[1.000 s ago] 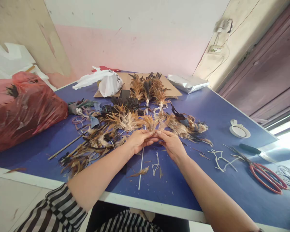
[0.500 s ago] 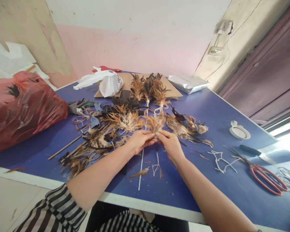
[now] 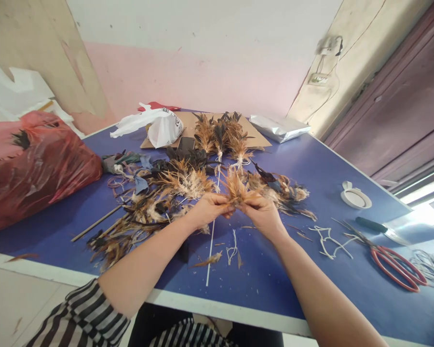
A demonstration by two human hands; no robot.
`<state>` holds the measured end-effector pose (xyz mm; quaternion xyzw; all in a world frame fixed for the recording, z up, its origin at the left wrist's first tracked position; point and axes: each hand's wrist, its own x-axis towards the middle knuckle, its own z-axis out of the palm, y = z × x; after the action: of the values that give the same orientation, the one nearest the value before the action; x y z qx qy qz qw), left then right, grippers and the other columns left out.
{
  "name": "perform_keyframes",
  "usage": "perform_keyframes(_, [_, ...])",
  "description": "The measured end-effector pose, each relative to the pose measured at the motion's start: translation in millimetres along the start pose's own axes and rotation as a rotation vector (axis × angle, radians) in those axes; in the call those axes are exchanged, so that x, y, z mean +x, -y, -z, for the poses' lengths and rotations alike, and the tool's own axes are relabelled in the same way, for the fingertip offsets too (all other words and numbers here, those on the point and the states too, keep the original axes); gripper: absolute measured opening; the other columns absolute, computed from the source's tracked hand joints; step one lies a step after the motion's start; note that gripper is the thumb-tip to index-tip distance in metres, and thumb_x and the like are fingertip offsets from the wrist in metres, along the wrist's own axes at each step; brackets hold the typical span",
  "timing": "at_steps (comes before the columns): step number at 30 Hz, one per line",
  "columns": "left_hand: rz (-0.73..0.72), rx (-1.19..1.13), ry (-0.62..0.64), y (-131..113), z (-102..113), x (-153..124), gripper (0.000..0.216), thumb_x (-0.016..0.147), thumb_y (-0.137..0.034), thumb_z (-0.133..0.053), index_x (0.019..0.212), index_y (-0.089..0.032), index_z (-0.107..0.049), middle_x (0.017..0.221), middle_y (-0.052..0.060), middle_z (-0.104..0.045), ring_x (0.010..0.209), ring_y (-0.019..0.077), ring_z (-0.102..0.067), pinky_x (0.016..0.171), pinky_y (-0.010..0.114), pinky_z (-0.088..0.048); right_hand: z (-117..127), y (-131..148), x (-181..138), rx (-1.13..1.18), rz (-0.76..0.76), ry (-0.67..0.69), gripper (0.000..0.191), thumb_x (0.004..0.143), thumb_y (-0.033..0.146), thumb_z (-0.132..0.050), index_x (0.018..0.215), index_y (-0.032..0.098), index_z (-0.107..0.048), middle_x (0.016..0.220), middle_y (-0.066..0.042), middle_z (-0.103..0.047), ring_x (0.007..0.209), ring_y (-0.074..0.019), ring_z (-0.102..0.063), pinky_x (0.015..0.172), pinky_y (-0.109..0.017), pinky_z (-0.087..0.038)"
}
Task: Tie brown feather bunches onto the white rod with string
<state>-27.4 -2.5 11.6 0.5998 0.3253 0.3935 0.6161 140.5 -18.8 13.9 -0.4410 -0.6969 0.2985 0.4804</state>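
Observation:
Between my two hands is a small bunch of golden-brown feathers (image 3: 236, 185), its tips fanning upward and away from me. My left hand (image 3: 211, 209) pinches it from the left, fingers closed at its base. On the other side my right hand (image 3: 263, 214) grips it with thumb and fingers together. Beyond them, tied feather bundles (image 3: 220, 132) lie with white string at their near ends. A loose feather pile (image 3: 188, 180) spreads to the left, and another heap of feathers (image 3: 289, 193) lies to the right. Under my hands a thin white line (image 3: 210, 255) runs along the blue table.
Red-handled scissors (image 3: 398, 267), a green-handled knife (image 3: 374, 225), a roll of tape (image 3: 356, 197) and white strings (image 3: 332, 243) lie at right. A red plastic bag (image 3: 39, 168) bulges at left. Cardboard (image 3: 255, 137), a white bag (image 3: 164, 127) and a silver packet (image 3: 280, 127) sit at the back.
The feathers between my hands are spread wider, with some now sticking out toward the right hand. My right hand has turned slightly and shifted a little to the right.

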Motion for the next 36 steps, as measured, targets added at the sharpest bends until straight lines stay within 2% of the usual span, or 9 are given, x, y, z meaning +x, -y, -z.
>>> perform_keyframes(4, [-0.004,0.035,0.054,0,1,0,0.03,0.06,-0.04,-0.069,0.067,-0.012,-0.068,0.058,0.001,-0.059,0.052,0.0074,-0.051,0.054,0.021,-0.045,3,4,0,0.02,0.019,0.077,0.01,0.071,0.025,-0.062,0.065,0.021,-0.069,0.079,-0.004,-0.064,0.078,-0.0184,-0.059,0.073,-0.032,-0.046])
perform_keyframes(9, [-0.05,0.099,0.07,9,4,4,0.028,0.066,-0.04,-0.065,0.063,-0.012,-0.067,0.059,0.001,-0.059,0.051,0.0074,-0.051,0.053,0.02,-0.045,0,14,-2,0.067,0.013,0.159,0.011,0.072,0.027,-0.062,0.077,0.02,-0.069,0.075,-0.003,-0.065,0.074,-0.0184,-0.06,0.07,-0.031,-0.047])
perform_keyframes(13, [-0.093,0.161,0.113,11,6,4,0.03,0.071,-0.04,-0.06,0.066,-0.011,-0.067,0.061,0.002,-0.06,0.051,0.0081,-0.052,0.05,0.019,-0.045,-6,17,-4,-0.012,0.046,0.097,0.01,0.07,0.025,-0.064,0.076,0.018,-0.066,0.077,-0.004,-0.064,0.072,-0.0171,-0.059,0.065,-0.028,-0.046])
perform_keyframes(16, [-0.074,0.148,0.142,7,5,1,0.031,0.073,-0.041,-0.058,0.075,-0.011,-0.068,0.063,0.004,-0.062,0.053,0.0094,-0.055,0.053,0.021,-0.046,-8,17,-7,-0.009,0.056,0.072,0.011,0.073,0.026,-0.061,0.066,0.018,-0.063,0.065,-0.002,-0.061,0.063,-0.0147,-0.057,0.061,-0.026,-0.045])
perform_keyframes(19, [-0.053,0.119,0.167,2,1,0,0.031,0.071,-0.041,-0.059,0.069,-0.011,-0.067,0.061,0.004,-0.061,0.053,0.0093,-0.055,0.055,0.021,-0.046,-8,16,-8,0.052,0.027,0.059,0.017,0.074,0.031,-0.059,0.062,0.019,-0.061,0.065,-0.002,-0.061,0.063,-0.0153,-0.057,0.062,-0.027,-0.046])
perform_keyframes(22, [-0.026,0.071,0.119,1,-3,0,0.028,0.068,-0.038,-0.063,0.063,-0.011,-0.065,0.059,0.004,-0.061,0.051,0.009,-0.054,0.054,0.021,-0.046,-8,14,-7,0.088,-0.026,0.023,0.019,0.071,0.035,-0.061,0.063,0.018,-0.061,0.066,-0.003,-0.061,0.064,-0.0165,-0.057,0.061,-0.028,-0.046])
perform_keyframes(26, [-0.024,0.043,0.043,2,-6,-1,0.022,0.066,-0.033,-0.065,0.067,-0.012,-0.066,0.06,0.003,-0.062,0.052,0.0086,-0.054,0.055,0.021,-0.046,-7,13,-6,0.107,-0.06,-0.027,0.021,0.069,0.038,-0.063,0.065,0.018,-0.061,0.061,-0.001,-0.059,0.058,-0.0148,-0.055,0.057,-0.027,-0.045])
perform_keyframes(31, [-0.016,0.105,0.058,4,-6,-1,0.02,0.069,-0.031,-0.062,0.065,-0.012,-0.066,0.058,0.003,-0.061,0.053,0.0093,-0.053,0.056,0.021,-0.044,-6,9,-5,0.114,-0.039,0.015,0.019,0.07,0.035,-0.063,0.064,0.017,-0.061,0.064,-0.002,-0.061,0.061,-0.0152,-0.056,0.06,-0.027,-0.045])
perform_keyframes(36, [-0.106,0.221,0.068,5,-4,0,0.022,0.074,-0.028,-0.055,0.062,-0.011,-0.063,0.057,0.001,-0.057,0.055,0.009,-0.05,0.056,0.02,-0.041,-7,5,-6,0.084,-0.027,-0.032,0.014,0.069,0.031,-0.064,0.068,0.017,-0.062,0.066,-0.002,-0.06,0.061,-0.0148,-0.055,0.059,-0.027,-0.045])
